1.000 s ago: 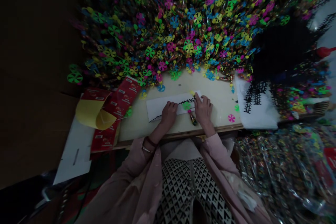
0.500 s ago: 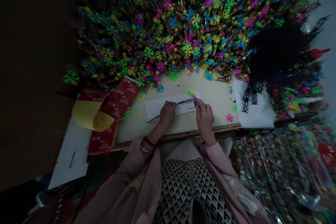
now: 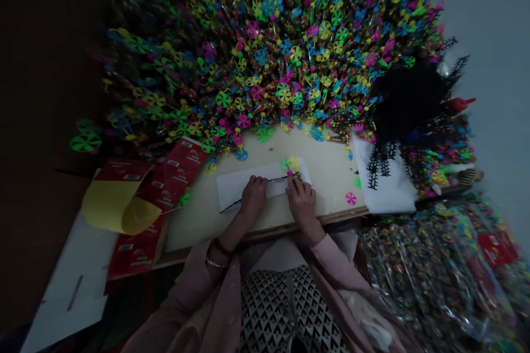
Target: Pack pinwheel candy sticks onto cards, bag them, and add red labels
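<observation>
A long thin black toothed plastic strip point(image 3: 256, 190) lies on a white paper sheet point(image 3: 248, 186), which rests on a pale wooden board point(image 3: 331, 182). My left hand point(image 3: 253, 197) sits curled on the strip, with fingers pressing it to the paper. My right hand point(image 3: 301, 202) is at the strip's far end, its fingertips pinched at the base of a small green and yellow plastic pinwheel point(image 3: 290, 165). The pinwheel's stick is mostly hidden by those fingers.
A huge mass of colourful pinwheels on sticks point(image 3: 248, 49) rises behind the board. Black strips point(image 3: 383, 157) lie on a white sheet at right. Red and yellow packets point(image 3: 128, 204) lie at left. Plastic-wrapped bundles point(image 3: 422, 270) sit at lower right.
My right hand has moved from beside the strip to its end, bringing a pinwheel there. The pink-tipped stick no longer lies on the board. The whole view has shifted left.
</observation>
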### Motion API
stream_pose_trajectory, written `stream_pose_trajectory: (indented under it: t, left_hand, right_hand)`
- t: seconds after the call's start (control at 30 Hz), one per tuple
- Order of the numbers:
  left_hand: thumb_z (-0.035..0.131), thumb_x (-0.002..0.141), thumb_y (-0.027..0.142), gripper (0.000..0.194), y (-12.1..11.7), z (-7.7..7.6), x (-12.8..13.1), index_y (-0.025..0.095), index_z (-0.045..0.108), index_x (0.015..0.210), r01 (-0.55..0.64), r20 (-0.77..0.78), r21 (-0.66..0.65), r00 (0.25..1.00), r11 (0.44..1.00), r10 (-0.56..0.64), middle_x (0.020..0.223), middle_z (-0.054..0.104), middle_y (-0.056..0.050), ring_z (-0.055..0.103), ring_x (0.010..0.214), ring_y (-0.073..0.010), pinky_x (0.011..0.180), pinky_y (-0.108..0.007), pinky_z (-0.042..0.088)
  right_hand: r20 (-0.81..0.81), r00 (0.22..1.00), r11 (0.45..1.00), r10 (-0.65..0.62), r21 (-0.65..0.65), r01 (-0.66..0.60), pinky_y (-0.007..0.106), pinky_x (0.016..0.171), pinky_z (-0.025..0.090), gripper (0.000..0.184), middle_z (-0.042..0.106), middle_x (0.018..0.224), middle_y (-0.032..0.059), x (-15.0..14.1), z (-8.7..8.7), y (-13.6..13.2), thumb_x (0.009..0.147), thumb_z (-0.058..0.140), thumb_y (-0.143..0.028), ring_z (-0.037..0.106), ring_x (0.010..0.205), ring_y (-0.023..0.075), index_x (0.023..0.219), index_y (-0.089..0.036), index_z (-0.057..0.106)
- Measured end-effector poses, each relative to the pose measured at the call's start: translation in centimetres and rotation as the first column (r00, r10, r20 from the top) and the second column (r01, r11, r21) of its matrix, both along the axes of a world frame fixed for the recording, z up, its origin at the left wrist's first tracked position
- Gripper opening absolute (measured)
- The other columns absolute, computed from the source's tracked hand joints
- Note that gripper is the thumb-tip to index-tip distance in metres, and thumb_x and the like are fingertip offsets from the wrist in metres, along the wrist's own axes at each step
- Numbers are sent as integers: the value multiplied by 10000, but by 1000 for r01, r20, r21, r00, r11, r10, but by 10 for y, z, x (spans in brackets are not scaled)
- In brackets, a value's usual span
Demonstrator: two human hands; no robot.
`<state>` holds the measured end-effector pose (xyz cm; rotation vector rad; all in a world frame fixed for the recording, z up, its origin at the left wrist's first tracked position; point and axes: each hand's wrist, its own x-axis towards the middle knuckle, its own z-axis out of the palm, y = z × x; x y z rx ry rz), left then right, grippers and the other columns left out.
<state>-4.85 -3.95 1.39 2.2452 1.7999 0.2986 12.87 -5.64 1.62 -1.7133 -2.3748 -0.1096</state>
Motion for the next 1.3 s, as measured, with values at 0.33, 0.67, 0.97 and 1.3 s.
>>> stream_pose_trajectory:
  t: [0.33,0.67,0.97,1.3]
  left_hand:
    - [398,860,11,273,3,8,2,142,637,846,-40,8,-55,999,998,40,857,631,-105,535,912,-242,828,-365,438]
    - [393,853,6,272,2,6,0,143,628,871,-46,31,-74,998,996,49,865,624,-101,526,931,-249,842,-380,438]
    - [414,873,49,233,1,2,-2,147,625,886,-40,75,-43,996,998,43,871,616,-101,509,943,-249,836,-356,437]
    - [387,874,26,274,3,4,-2,150,631,868,-54,79,-85,995,995,60,873,619,-102,516,945,-243,852,-369,431]
  right_hand:
    - [162,910,912,-381,-95,399,411,861,364,421,542,1216,190,103,29,192,893,374,-78,412,1163,308,1266,-145,558]
    - [-240,965,992,104,-38,-116,334,847,395,374,619,966,95,7,16,68,973,359,-297,497,930,212,1268,-189,561]
    - [-126,986,993,-109,-55,103,364,800,330,337,547,1046,108,-30,9,44,949,412,-320,427,969,242,1219,-272,608]
    - [239,969,980,-54,-175,98,380,883,357,460,465,1282,169,50,24,211,875,359,-46,396,1155,280,1280,-174,535]
